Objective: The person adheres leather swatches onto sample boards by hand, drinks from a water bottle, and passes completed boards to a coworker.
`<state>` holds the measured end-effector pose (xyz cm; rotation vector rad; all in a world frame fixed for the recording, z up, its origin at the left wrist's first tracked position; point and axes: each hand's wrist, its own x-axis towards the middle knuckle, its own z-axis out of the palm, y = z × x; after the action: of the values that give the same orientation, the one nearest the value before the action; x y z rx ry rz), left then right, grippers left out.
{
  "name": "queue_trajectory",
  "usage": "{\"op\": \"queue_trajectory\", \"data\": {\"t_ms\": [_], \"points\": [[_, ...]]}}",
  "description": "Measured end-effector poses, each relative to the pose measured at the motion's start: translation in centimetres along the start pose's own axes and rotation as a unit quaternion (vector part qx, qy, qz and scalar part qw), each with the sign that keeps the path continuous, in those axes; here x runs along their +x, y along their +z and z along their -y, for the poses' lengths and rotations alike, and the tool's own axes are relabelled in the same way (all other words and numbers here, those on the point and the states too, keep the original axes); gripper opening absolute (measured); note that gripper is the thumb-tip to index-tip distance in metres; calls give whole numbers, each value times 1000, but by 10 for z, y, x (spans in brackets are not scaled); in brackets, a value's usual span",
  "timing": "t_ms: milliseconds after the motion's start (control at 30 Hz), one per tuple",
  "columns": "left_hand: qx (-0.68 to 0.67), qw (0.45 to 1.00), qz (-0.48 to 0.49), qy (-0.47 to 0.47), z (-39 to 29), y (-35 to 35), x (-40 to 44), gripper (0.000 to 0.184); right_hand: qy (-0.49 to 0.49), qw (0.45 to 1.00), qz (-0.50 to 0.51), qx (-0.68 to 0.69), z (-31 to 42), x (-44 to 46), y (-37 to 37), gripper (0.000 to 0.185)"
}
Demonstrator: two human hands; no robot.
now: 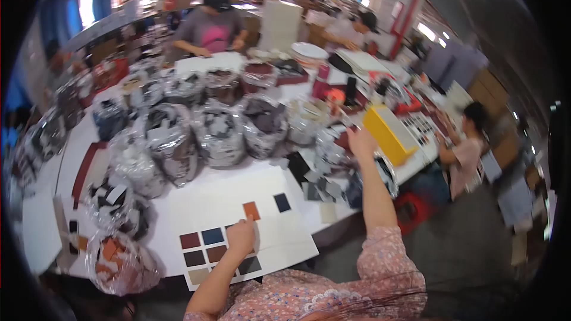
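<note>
A white board (285, 232) lies at the table's front edge with rows of coloured squares on it. My left hand (241, 238) rests over it, fingers drawn together at the lower edge of an orange swatch (251, 210). It partly hides the squares behind it. A navy swatch (281, 203) lies to the right of the orange one. My right hand (361, 142) reaches forward to a clear plastic bag (330, 154), its fingers closed at a dark red swatch (343, 140). Loose grey swatches (321, 187) are scattered between the board and this bag.
Several clear bags of swatches (219, 134) stand behind the board. An open bag with orange pieces (122, 264) sits at the front left. A yellow box (389, 134) stands beyond my right hand. Three people work around the table, one (467, 148) on the right.
</note>
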<state>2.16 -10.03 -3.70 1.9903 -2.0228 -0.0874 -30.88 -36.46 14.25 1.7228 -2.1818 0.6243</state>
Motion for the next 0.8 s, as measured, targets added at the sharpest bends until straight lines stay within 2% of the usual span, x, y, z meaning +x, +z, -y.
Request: {"op": "queue_trajectory", "data": {"t_ms": [100,267,300,433,533,567,633,667,700,733,767,800], "points": [[-43,999,4,-16,-3,-25,-5,30,-55,993,79,-64,-13,10,13,67],[-142,987,-76,24,22,-76,-28,23,-89,989,59,-102,-35,29,54,60],[-138,987,-75,29,30,-91,-32,22,-103,986,84,-98,-34,32,50,59],[-85,991,-104,13,77,-139,-38,27,-154,981,41,-111,-38,34,55,44],[-2,977,-203,-64,132,-179,-25,22,-140,988,-39,-58,-24,21,26,32],[36,956,-284,-58,149,-204,-21,9,-128,991,-28,24,-18,16,13,31],[72,942,-275,-179,200,-231,-14,8,-92,979,-4,180,-11,6,-9,27],[86,937,-259,-219,222,-244,-14,9,-152,962,-65,216,-30,17,24,28],[90,931,-245,-254,243,-252,-15,12,-172,939,-70,290,-37,19,45,33],[96,936,-223,-254,262,-255,-17,16,-48,840,68,536,-24,1,40,27],[99,941,-170,-275,282,-252,-15,21,-110,861,23,497,-25,-6,62,25],[127,942,-146,-275,290,-250,-14,24,-170,897,-1,408,2,-39,31,25]]}}
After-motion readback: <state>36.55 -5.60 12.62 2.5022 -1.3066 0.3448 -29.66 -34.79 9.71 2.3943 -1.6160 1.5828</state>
